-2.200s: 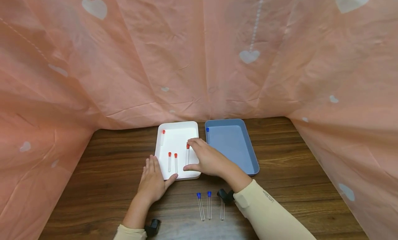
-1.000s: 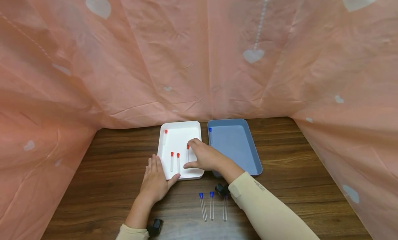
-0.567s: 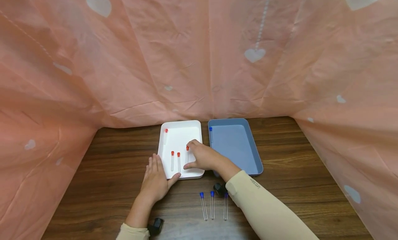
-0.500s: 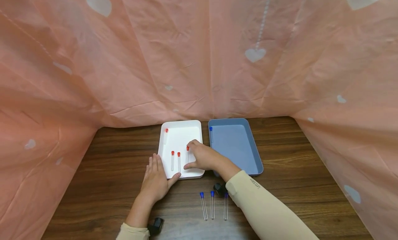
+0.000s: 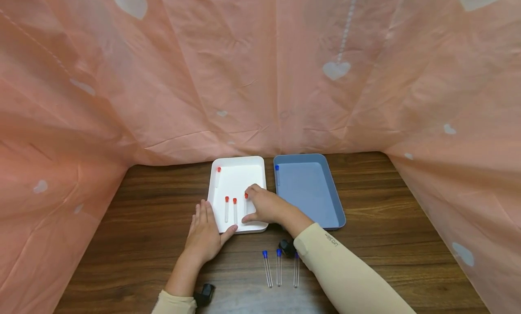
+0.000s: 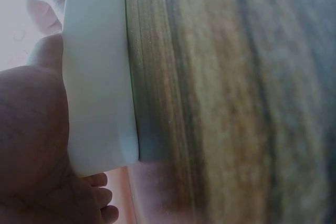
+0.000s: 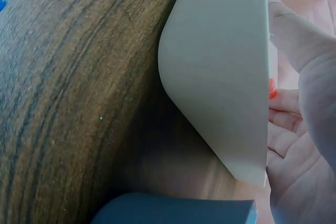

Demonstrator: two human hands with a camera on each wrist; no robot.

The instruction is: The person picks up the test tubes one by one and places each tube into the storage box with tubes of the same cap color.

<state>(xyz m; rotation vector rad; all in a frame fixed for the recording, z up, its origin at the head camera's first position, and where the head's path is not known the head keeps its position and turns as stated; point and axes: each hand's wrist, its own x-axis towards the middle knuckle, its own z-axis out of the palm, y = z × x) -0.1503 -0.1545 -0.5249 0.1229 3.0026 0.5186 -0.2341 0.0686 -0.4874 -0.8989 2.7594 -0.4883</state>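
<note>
One white tray point(image 5: 232, 174) seems steadied by the left hand point(image 5: 203, 235), thumb spread, while the right hand point(image 5: 264, 206) touches the red cap point(image 5: 246, 196) of a tube point(image 5: 246, 206), whether pinching unclear.

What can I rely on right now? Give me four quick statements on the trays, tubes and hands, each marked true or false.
1. The left hand touches the white rectangular tray. True.
2. The right hand reaches into the blue-grey rectangular tray. False: its fingers are at a clear red-capped tube in the white tray.
3. Three clear blue-capped tubes lie on the brown wood-grain table. True.
4. The trays are stacked. False: they stand side by side.
</note>
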